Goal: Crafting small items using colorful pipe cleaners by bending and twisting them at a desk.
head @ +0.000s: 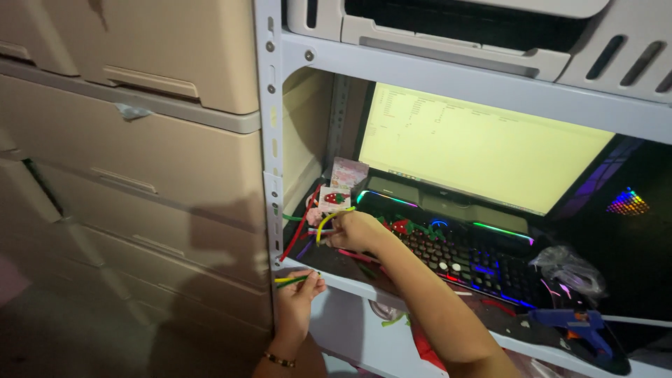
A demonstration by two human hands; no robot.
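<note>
Right hand (353, 231) reaching onto the shelf (364, 290), fingers pinched on a bent yellow pipe cleaner (326, 222) at the keyboard's left end. Left hand (299, 288) lower, at the shelf's front edge, closed around a small bundle (292, 281) of yellow and green pipe cleaners, ends poking out leftward. Red pipe cleaner (299, 229) leaning just left of the right hand, against the shelf post. Behind the fingers, a small card (334, 199) with a strawberry picture, upright by the monitor (483, 147). Backlit keyboard (462, 255) under the right forearm. Blue glue gun (577, 327) lying far right on the shelf, well apart from both hands. Beige drawers (133, 140) to the left.
</note>
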